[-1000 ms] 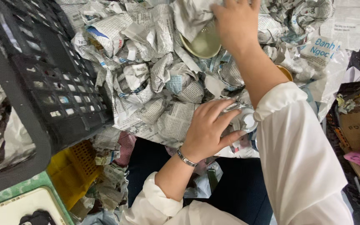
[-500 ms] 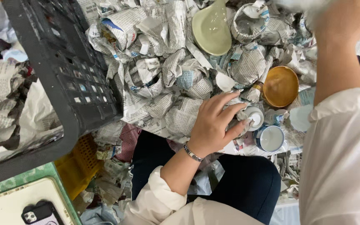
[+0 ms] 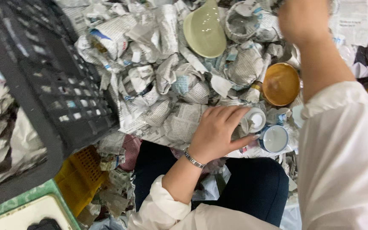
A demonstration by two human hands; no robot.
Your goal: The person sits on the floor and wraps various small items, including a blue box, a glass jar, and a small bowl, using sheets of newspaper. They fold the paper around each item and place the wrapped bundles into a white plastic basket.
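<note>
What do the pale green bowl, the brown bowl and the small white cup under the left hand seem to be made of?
Pale green bowl: probably glazed ceramic, smooth with glossy highlights. Brown bowl: likely glazed ceramic too, amber and shiny, though lacquered wood or plastic is possible. Small white cup by the left hand: apparently white glazed porcelain, with a bright, even surface.

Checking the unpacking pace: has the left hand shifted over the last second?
No: the left hand stays on the newspaper bundles beside the small white cup.
</note>
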